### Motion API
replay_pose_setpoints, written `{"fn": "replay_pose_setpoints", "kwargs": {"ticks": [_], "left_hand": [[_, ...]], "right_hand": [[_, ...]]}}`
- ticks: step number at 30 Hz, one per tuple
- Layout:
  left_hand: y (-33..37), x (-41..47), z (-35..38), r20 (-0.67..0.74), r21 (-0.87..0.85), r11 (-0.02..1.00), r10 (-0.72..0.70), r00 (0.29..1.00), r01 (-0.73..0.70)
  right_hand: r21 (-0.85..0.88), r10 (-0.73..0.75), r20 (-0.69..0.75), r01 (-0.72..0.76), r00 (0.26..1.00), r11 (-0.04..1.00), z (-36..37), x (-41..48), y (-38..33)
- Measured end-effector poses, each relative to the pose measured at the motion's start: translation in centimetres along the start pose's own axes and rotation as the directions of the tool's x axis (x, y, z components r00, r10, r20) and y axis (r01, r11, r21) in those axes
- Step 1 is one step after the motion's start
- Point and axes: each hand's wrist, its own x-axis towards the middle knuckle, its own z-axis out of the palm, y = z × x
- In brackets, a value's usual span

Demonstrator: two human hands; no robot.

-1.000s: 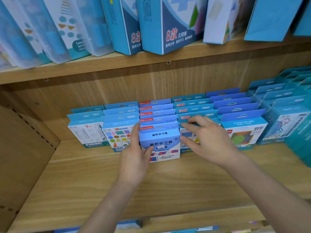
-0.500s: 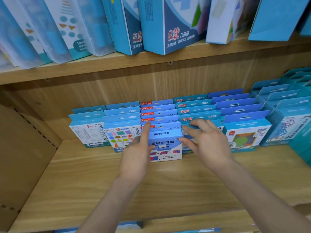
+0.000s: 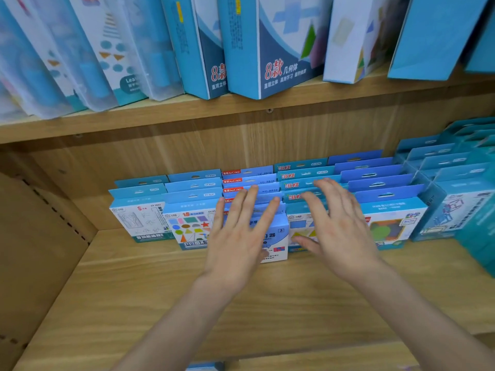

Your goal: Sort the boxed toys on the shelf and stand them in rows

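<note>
Left hand (image 3: 242, 236): spread flat, fingers (image 3: 250, 199) extended, palm toward the front box (image 3: 277, 238) of the middle row; nothing gripped. Contact with the box face not confirmable; palm covers most of it.

Right hand (image 3: 338, 231): likewise spread wide, nothing held, hovering just right of the front box, over the front of the neighbouring magnet-set row (image 3: 305, 183). Thumb low, near the base of that row's front box.

Front box: white and blue, upright on the lower shelf (image 3: 160, 290), standing slightly forward of its neighbours. Directly behind it: red-labelled boxes (image 3: 249, 180) in file, hang tabs stepped toward the back panel.

Left of the front box: shapes-box row (image 3: 191, 226), then line-drawing row (image 3: 138, 218), both upright, both shorter in depth. Right of the front box, beyond the magnet-set row: dark-blue-tab row (image 3: 385, 199), then teal boxes (image 3: 452, 204) at the far right, partly out of frame.

Above the front box: upper shelf (image 3: 241, 116) carrying large cartons (image 3: 267, 46), leaning.

Step in hand (judgement): squaring up the two centre rows, with both hands open as for pressing or release, not picking.

Next move (judgement): seat the front box back flush against the red-labelled file, fronts level with adjacent rows. Apply flat, even pressure; a push high on the face likely to tip the file backward. Check the magnet-set row front for alignment.
</note>
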Motion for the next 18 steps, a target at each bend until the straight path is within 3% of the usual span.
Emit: {"fn": "replay_pose_setpoints", "kwargs": {"ticks": [5, 9, 15, 18], "left_hand": [[0.7, 0.7, 0.8, 0.092, 0.063, 0.998, -0.025, 0.995, 0.020], [1.0, 0.9, 1.0, 0.115, 0.098, 0.994, -0.052, 0.992, 0.041], [1.9, 1.4, 0.5, 0.095, 0.052, 0.995, -0.089, 0.991, 0.084], [3.6, 2.0, -0.2, 0.038, 0.004, 0.999, -0.046, 0.998, 0.046]], "right_hand": [[-0.139, 0.033, 0.117, -0.016, 0.993, 0.990, 0.1, 0.2, 1.3], [-0.152, 0.002, 0.070, 0.009, 0.998, 0.988, 0.9, 0.3, 2.3], [-0.062, -0.058, 0.092, 0.064, 0.994, 0.996, 0.9, 0.4, 3.5], [0.042, -0.038, 0.002, 0.037, 0.999, 0.998, -0.4, -0.3, 5.0]]}}
